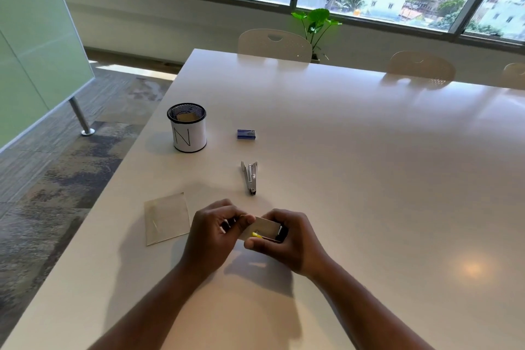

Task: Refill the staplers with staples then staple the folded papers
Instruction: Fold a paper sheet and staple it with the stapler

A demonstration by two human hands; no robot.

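Near the front of the white table (341,150), my left hand (211,236) pinches one end of a small folded paper (262,229). My right hand (287,239) grips a stapler, mostly hidden, with a yellow part (256,234) and a dark end (282,233) showing around the paper. A silver metal stapler (250,177) lies on the table just beyond my hands. A blue staple box (246,134) sits further back. Another folded paper (167,218) lies flat to the left of my left hand.
A black mesh cup (187,127) with a white label marked N stands at the back left, with folded paper inside. The table's left edge runs close to the cup and the flat paper. White chairs (274,42) and a green plant (315,23) stand beyond the far edge.
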